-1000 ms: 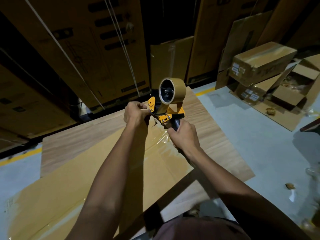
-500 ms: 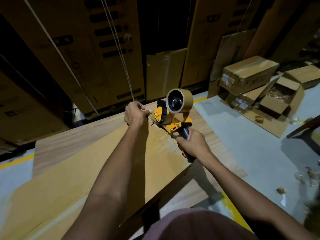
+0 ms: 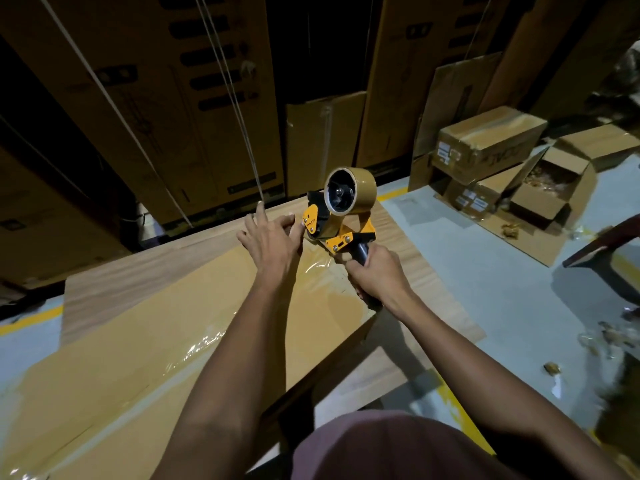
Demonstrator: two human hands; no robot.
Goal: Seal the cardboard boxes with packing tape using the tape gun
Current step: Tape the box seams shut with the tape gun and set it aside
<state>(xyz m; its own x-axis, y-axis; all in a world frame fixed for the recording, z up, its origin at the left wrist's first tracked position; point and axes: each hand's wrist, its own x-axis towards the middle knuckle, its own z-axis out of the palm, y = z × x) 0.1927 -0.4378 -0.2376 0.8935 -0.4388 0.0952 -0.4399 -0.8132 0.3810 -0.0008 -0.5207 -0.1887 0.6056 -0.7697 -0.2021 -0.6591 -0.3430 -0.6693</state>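
While the right hand [image 3: 379, 273] wraps its fingers around the black handle of the tape gun [image 3: 341, 216], the tool sits at the far end of the long flat cardboard box [image 3: 166, 337], near its far right corner. The gun's long axis runs from the handle, low and near the person, up and away toward the left; its orange nose plate points left toward the other hand, and the single roll of brown tape [image 3: 349, 190] stands above the frame with its open core facing the camera. The left hand [image 3: 272, 237] is spread with fingers mostly straight, lying over the box top just beside the gun's nose, thumb side close to the orange plate; whether it presses on tape there I cannot tell. So one grip is closed on the handle and the other is open.

The box lies with its long axis from the near left to the far right, and glossy tape [image 3: 204, 341] shines along its top, with a wrinkled patch just beneath the gun. It rests on a wood-grain tabletop [image 3: 138, 271].

One tape gun, one roll and one flat box are in play. On the grey floor [image 3: 485, 271] to the right stand about four smaller boxes [image 3: 485, 140], one taped shut on top and at least one open. Tall printed cartons [image 3: 166, 98] line the back.
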